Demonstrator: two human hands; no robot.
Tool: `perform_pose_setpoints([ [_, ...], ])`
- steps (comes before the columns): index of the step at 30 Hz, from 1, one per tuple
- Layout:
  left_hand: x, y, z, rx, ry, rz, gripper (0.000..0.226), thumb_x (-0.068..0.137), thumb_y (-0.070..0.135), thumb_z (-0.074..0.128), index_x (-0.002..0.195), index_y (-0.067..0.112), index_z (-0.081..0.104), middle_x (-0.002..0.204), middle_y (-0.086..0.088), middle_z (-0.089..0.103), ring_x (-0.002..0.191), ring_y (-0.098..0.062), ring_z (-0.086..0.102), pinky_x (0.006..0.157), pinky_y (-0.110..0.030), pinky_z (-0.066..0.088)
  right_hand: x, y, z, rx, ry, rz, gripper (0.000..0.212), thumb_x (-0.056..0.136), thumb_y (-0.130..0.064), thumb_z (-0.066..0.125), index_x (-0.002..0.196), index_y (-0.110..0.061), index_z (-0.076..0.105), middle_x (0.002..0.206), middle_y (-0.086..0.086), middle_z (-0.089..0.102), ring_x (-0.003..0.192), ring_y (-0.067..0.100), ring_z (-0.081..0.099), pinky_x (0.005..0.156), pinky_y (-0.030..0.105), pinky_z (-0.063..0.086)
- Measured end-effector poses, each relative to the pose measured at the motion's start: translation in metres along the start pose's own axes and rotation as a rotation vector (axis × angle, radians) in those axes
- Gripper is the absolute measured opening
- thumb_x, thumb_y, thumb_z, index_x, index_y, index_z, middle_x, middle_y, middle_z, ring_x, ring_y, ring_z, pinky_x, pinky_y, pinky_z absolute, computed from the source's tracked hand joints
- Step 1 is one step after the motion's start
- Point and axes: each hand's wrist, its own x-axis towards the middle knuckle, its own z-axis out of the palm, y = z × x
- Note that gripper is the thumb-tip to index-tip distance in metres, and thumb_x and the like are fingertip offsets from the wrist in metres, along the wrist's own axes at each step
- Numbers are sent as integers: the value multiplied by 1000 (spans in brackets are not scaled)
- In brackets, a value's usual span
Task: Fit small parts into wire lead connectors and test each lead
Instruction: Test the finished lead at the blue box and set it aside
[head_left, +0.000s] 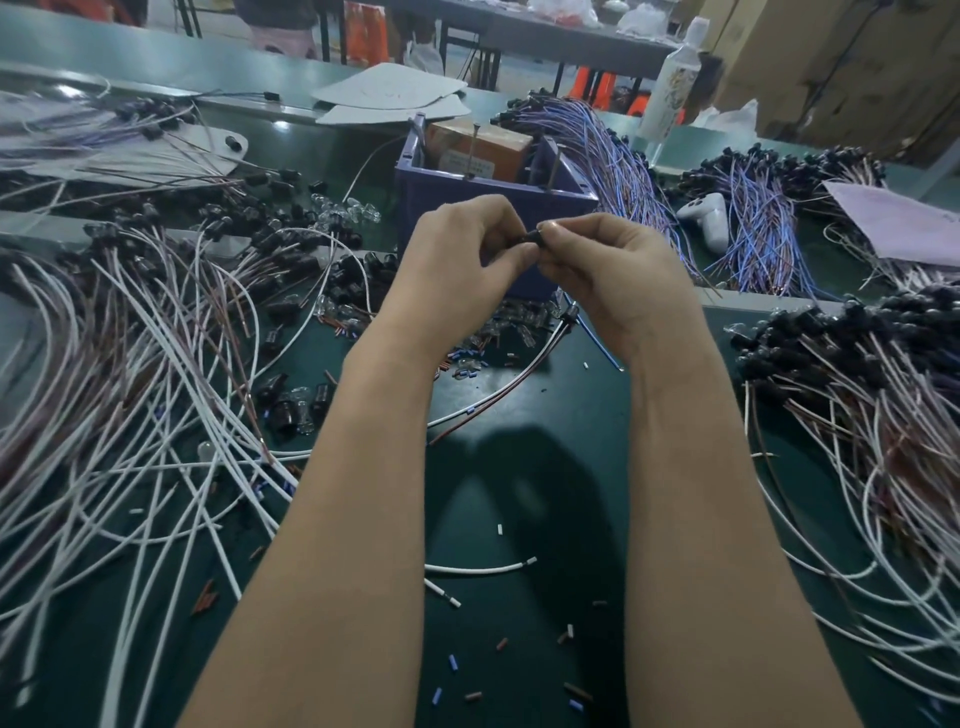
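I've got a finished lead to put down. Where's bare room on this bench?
The green mat in the near middle, between the white wires on the left and the wire heap on the right, holds only scraps. It is crowded around the blue box.

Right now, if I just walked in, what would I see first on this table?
First, the two hands in the middle: the left hand and right hand pinch a small black connector between their fingertips, in front of a blue box. Then the wires all around: a big tangle of white wires on the left and bundles of purple wires at the back right.
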Motion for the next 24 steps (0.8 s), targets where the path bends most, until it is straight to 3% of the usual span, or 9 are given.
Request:
perform_pose_setpoints([
  [8, 1, -3, 8, 42, -6, -39, 15, 87, 23, 65, 89, 8, 66, 73, -4, 64, 66, -15, 52, 62, -20, 39, 3, 7, 0, 103, -4, 64, 15, 90, -2, 59, 77, -6, 64, 68, 2, 66, 64, 9, 63, 63, 16, 53],
  [12, 0, -4, 7, -13, 6, -120, 17, 87, 28, 65, 94, 12, 66, 81, -5, 68, 74, -16, 59, 69, -23, 45, 3, 6, 2, 155, -10, 96, 24, 97, -8, 49, 80, -5, 66, 67, 0, 67, 63, 7, 65, 61, 16, 53],
  [15, 0, -5, 7, -28, -37, -156, 15, 88, 25, 64, 99, 15, 67, 88, -4, 70, 81, -15, 63, 74, -22, 48, 4, 9, 3, 64, 0, 78, 21, 95, -10, 55, 78, -6, 66, 64, 2, 66, 58, 7, 63, 59, 16, 52],
  [20, 0, -3, 7, -39, -67, -177, 16, 89, 22, 62, 102, 15, 68, 91, -2, 71, 87, -14, 65, 81, -26, 51, 8, 12, 3, -183, 0, 4, 13, 90, -14, 63, 78, -10, 67, 76, 10, 68, 71, 19, 65, 74, 29, 58],
  [24, 1, -4, 7, -65, -100, -218, 19, 88, 25, 64, 104, 15, 67, 93, -2, 71, 89, -13, 65, 84, -27, 52, 9, 13, 2, -252, 20, -26, 14, 92, -14, 61, 78, -11, 66, 71, 6, 66, 63, 13, 63, 67, 25, 56],
])
